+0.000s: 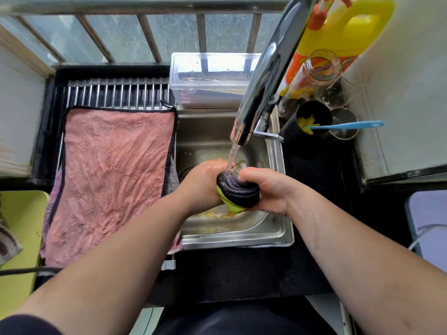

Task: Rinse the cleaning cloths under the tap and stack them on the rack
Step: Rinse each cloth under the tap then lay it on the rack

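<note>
Both hands squeezing a wadded cloth right under the running tap

The dark grey and lime-green microfibre cloth (238, 192) is bunched into a tight twisted ball over the stainless steel sink (275, 228). It sits squarely between the two hands: the left hand (203, 184) grips it from the left and the right hand (268, 189) from the right, fingers curled round it on both sides. Water from the curved chrome tap (261, 76) lands on top of the ball, just by the left hand's knuckles. A big pink terry cloth (111, 175) lies spread flat on the metal-bar rack (116, 93) left of the sink. A clear plastic box (210, 78) sits behind the sink.
</note>
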